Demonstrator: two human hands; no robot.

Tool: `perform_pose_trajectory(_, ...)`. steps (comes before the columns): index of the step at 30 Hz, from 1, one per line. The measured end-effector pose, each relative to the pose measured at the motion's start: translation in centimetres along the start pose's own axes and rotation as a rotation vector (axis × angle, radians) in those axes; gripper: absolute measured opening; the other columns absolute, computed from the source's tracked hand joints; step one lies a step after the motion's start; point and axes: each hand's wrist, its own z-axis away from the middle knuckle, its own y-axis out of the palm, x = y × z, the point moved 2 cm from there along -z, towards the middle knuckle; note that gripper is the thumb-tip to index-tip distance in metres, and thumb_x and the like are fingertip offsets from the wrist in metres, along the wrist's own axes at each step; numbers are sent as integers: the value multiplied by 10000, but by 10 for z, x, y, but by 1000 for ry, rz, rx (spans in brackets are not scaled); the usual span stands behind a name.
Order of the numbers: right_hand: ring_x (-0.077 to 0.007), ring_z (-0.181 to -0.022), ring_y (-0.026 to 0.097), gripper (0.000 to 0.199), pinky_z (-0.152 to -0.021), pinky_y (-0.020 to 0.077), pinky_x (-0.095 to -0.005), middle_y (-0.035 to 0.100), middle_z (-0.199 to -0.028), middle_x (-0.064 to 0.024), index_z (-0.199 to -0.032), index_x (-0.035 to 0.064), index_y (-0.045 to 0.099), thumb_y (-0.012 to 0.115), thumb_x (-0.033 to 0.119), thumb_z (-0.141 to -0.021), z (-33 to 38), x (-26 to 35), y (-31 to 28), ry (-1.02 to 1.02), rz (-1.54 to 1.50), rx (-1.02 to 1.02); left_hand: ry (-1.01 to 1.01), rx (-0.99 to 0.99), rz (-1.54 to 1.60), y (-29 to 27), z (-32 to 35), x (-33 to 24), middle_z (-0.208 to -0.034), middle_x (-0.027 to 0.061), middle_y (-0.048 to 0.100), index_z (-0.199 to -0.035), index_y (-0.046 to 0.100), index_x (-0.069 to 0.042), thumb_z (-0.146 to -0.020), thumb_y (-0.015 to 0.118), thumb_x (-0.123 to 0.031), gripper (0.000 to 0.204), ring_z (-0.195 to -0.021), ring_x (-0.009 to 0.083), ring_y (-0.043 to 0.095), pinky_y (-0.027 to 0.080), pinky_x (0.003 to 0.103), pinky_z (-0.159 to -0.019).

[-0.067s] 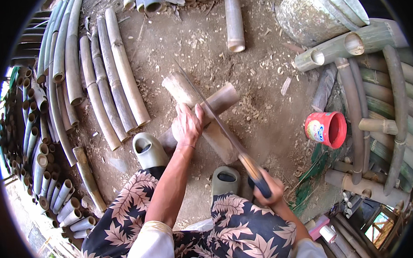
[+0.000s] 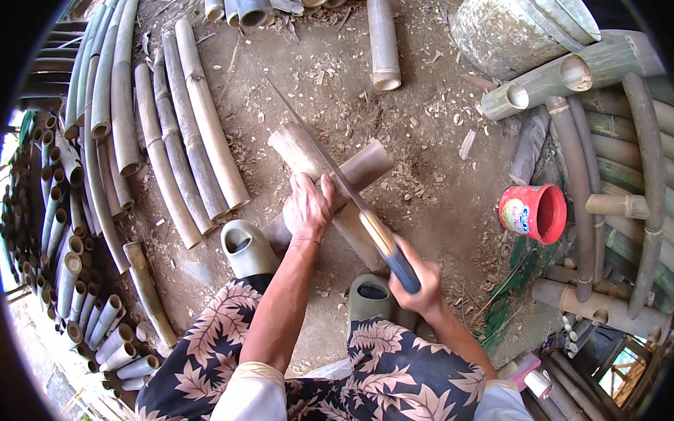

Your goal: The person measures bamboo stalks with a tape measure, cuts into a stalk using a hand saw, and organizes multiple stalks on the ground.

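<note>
My right hand (image 2: pixel 420 283) is wrapped round the handle of a handsaw (image 2: pixel 379 239), wooden toward the blade and dark at the end. The long thin blade slants up and left across a short bamboo piece (image 2: pixel 371 163). This piece lies crosswise over another length of bamboo or wood (image 2: pixel 294 147) on the ground. With my left hand (image 2: pixel 309 206) I grip the upper bamboo piece just left of the blade, thumb close to the saw. That hand and the lower forearm hide part of both pieces.
Long bamboo poles (image 2: pixel 200 119) lie at the left, above a stack of cut tubes (image 2: pixel 68 272). A bamboo section (image 2: pixel 383 42) lies ahead. To the right are a red tub (image 2: pixel 549 214), a stained bucket (image 2: pixel 520 26) and a bamboo frame (image 2: pixel 573 180). Grey clogs (image 2: pixel 248 247) are on my feet.
My right hand has pushed the saw forward and to the left, so the blade's tip reaches farther up and the handle is nearer the bamboo. My left hand stays on the piece.
</note>
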Motion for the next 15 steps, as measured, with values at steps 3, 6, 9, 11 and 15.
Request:
perform_pose_trajectory(3,-308,-651,702,565,-613,557,-355,709,-876,-212,-1274,-68,587,650,-40,-713,-1,12,0,3,39,26,-10,5,-18,-2,0,10,-995,264,585,-1018,482,-3,-993,467,-449,447,-873,465,628,497,545,-778)
perform_pose_trajectory(6,-282,-682,727,530,-620,565,-347,719,-878,-235,-1242,-108,601,703,-10,-732,82,14,-59,-32,183,34,-25,-1,13,-5,1,6,-987,264,586,-1011,480,-6,-993,467,-443,438,-856,466,627,500,546,-764)
perform_pose_trajectory(9,-277,-695,733,510,-619,577,-355,717,-877,-253,-1223,-130,606,745,39,-762,174,-2,-99,31,259,135,-48,-9,-21,1,0,7,-1033,274,584,-1020,498,12,-976,482,-442,456,-851,465,643,518,535,-774)
perform_pose_trajectory(11,-275,-708,735,514,-621,582,-358,715,-867,-252,-1216,-142,600,732,26,-748,141,-6,-82,-30,227,112,-40,-1,-9,-1,3,8,-1051,284,577,-1023,506,24,-967,493,-450,478,-859,465,648,519,533,-788)
perform_pose_trajectory(15,-310,-650,710,621,-576,551,-362,699,-833,-214,-1325,-58,554,642,-9,-713,0,2,4,-31,4,7,-34,38,-17,-7,0,8,-1070,266,572,-1035,524,27,-969,503,-465,497,-918,427,646,518,514,-799)
